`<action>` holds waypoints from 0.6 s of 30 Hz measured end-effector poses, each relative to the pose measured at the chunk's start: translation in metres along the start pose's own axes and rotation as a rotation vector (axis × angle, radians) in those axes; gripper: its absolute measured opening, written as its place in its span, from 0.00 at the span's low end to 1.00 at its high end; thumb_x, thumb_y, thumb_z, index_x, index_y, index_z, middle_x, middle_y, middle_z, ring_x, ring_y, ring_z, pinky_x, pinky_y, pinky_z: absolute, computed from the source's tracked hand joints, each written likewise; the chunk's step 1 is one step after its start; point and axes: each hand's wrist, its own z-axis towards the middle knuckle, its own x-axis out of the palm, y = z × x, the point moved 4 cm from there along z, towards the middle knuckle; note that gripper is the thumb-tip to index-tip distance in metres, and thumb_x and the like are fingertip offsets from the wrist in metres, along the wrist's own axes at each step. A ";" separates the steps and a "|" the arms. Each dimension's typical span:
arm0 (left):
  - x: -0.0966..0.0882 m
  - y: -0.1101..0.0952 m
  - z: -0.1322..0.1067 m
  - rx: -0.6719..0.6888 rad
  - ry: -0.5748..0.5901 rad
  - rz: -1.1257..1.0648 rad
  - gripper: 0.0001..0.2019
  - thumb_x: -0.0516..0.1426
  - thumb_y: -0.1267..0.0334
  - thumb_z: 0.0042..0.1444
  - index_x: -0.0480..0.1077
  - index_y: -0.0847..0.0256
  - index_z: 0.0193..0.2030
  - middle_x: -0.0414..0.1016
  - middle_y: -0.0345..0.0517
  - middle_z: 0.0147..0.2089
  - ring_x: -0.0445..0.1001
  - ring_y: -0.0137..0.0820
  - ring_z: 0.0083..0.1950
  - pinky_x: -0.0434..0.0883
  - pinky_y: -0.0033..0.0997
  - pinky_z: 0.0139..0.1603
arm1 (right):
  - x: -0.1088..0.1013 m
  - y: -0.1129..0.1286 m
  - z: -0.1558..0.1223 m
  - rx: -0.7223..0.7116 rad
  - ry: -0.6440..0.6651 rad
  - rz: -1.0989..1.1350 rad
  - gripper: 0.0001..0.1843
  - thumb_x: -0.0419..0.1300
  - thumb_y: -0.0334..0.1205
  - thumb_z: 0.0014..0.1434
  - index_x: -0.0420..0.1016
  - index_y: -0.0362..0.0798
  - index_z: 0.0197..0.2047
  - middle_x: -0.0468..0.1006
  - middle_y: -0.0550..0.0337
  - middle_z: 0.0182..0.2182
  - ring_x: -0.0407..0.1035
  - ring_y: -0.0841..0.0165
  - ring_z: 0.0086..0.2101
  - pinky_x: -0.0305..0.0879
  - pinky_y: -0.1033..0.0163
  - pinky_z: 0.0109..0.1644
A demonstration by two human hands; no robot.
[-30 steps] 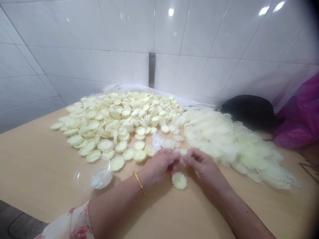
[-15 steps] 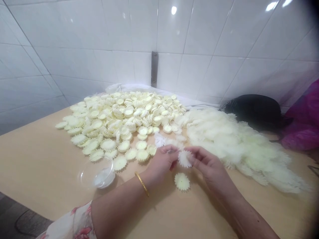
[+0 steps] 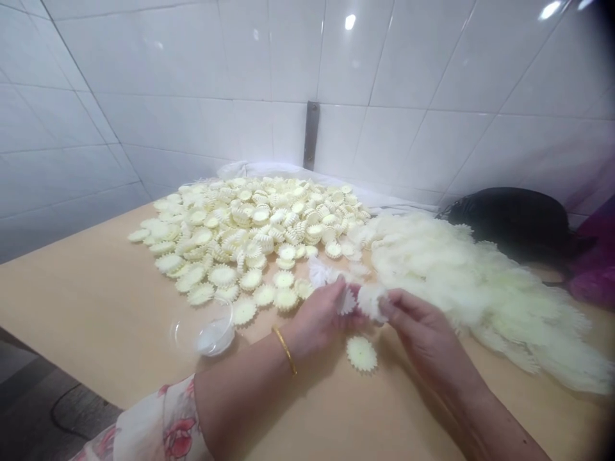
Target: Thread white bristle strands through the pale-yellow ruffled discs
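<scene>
My left hand [image 3: 317,320] is closed, with a small white frilly petal piece [image 3: 347,301] between thumb and fingers. Close beside it, my right hand [image 3: 423,326] pinches another white petal piece [image 3: 371,301] by its right side. Both pieces look thin and toothed at the edge; motion blurs them a little. Just below the hands, a pale yellow scalloped disc [image 3: 362,354] lies flat on the table. Behind the left hand is a crumpled white bit of fabric [image 3: 318,272], partly hidden.
A large heap of pale yellow scalloped discs [image 3: 259,218] covers the table's far middle. Sheer petal layers [image 3: 461,275] are piled on the right, before a black bag [image 3: 523,221]. A clear bowl [image 3: 214,336] stands left of my arm on the wooden table [image 3: 86,282].
My hands have moved slightly apart, and the right one holds a white petal piece away from the left. The view has turned a little left.
</scene>
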 end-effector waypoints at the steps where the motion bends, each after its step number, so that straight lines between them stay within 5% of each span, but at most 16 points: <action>1: 0.001 0.001 0.000 0.013 0.000 0.011 0.15 0.46 0.57 0.59 0.67 0.66 0.37 0.69 0.47 0.28 0.69 0.28 0.27 0.67 0.29 0.28 | 0.004 -0.001 -0.001 0.007 0.022 0.005 0.12 0.60 0.48 0.51 0.73 0.48 0.27 0.70 0.61 0.24 0.64 0.67 0.30 0.61 0.63 0.36; 9: -0.002 0.007 -0.001 0.259 -0.016 0.280 0.18 0.55 0.50 0.51 0.73 0.59 0.44 0.71 0.49 0.48 0.69 0.34 0.46 0.66 0.30 0.44 | 0.016 -0.006 -0.006 0.085 0.020 0.085 0.13 0.61 0.50 0.48 0.72 0.48 0.26 0.73 0.59 0.26 0.66 0.66 0.29 0.63 0.63 0.34; 13: -0.004 0.007 -0.001 0.270 -0.049 0.286 0.19 0.55 0.50 0.51 0.71 0.59 0.45 0.73 0.48 0.41 0.70 0.32 0.41 0.66 0.30 0.42 | 0.017 -0.006 -0.005 0.098 0.052 0.150 0.12 0.64 0.47 0.47 0.70 0.47 0.25 0.72 0.61 0.24 0.65 0.69 0.28 0.63 0.65 0.32; 18: 0.000 0.008 -0.003 0.325 0.050 0.413 0.21 0.52 0.46 0.52 0.71 0.61 0.43 0.72 0.47 0.34 0.70 0.32 0.38 0.66 0.29 0.38 | 0.020 -0.010 -0.005 0.118 0.071 0.192 0.11 0.63 0.44 0.47 0.67 0.47 0.25 0.71 0.61 0.24 0.66 0.68 0.28 0.63 0.63 0.32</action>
